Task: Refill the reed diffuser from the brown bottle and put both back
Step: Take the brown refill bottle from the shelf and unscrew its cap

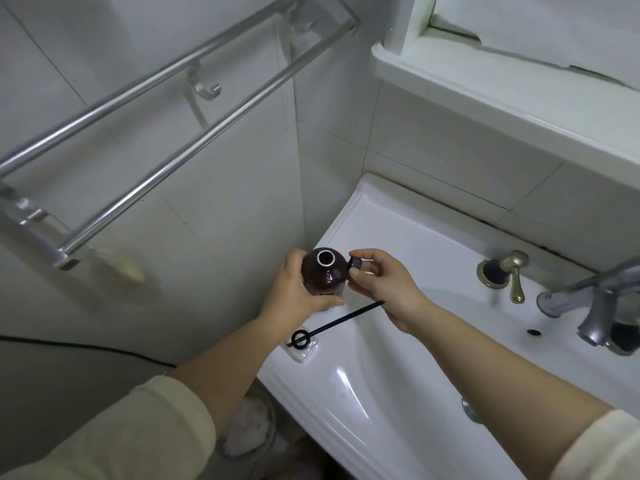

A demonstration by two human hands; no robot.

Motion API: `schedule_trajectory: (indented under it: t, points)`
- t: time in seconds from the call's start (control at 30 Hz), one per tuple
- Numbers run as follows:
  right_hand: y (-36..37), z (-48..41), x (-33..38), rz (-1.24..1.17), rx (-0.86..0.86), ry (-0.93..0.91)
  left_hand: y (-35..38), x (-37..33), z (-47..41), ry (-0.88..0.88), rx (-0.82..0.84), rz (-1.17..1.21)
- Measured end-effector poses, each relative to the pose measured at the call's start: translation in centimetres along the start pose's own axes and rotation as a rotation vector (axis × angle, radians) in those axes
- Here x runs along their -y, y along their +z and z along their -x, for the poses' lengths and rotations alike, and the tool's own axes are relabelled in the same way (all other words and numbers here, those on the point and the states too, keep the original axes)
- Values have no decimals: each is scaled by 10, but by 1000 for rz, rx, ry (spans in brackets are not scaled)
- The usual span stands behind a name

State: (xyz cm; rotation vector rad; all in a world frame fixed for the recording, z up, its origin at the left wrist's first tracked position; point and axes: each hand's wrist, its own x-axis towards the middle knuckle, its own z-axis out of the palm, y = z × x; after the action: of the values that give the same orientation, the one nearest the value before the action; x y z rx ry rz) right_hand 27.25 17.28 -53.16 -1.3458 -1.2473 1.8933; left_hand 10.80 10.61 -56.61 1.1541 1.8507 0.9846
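My left hand (pixel 291 289) grips the brown bottle (pixel 323 273) upright above the sink's left corner; its mouth is uncovered and shows a pale ring. Just right of the bottle's neck, my right hand (pixel 381 285) pinches the small black cap (pixel 356 263) between thumb and fingers. Below my hands the reed diffuser (pixel 302 344), a small clear square bottle with a black ring at its neck, stands on the sink's left rim. One black reed (pixel 343 318) leans out of it up and to the right.
The white sink (pixel 363 393) fills the lower right, with brass and grey tap handles (pixel 509 275) and a spout (pixel 599 306) at the right. A metal towel rack (pixel 156 109) juts from the tiled wall at upper left. A window ledge (pixel 485 81) overhangs the sink.
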Motion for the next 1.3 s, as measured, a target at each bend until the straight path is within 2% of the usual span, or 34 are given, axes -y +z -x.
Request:
schedule_trajectory:
  t: [0.2,0.33,0.43,0.6,0.73,0.87,1.0,1.1,1.2,1.3]
  points:
    - [3,-3,-9,-25,-19,-24,2,5,0,7,29,-62]
    - [0,-9,-10,-29,-34,2,-1,10,0,-15,104,58]
    - [-1,-19,-16,13,-113,21,-8,20,1,-34,181,196]
    - [-1,-34,-43,368,-214,14,-18,35,21,-98,100,171]
    - [-1,-47,-54,693,-181,-94,-19,43,34,-146,32,210]
    - [0,-57,-57,842,-139,-163,-14,44,48,-157,-63,320]
    - [3,-58,-63,847,-125,-245,-5,50,70,-158,-62,246]
    - [3,-50,-67,716,-134,-229,0,52,79,-158,-63,237]
    - [3,-33,-77,635,-245,-182,4,54,84,-170,-87,223]
    - [10,-4,-89,579,-314,-236,10,54,92,-161,-149,149]
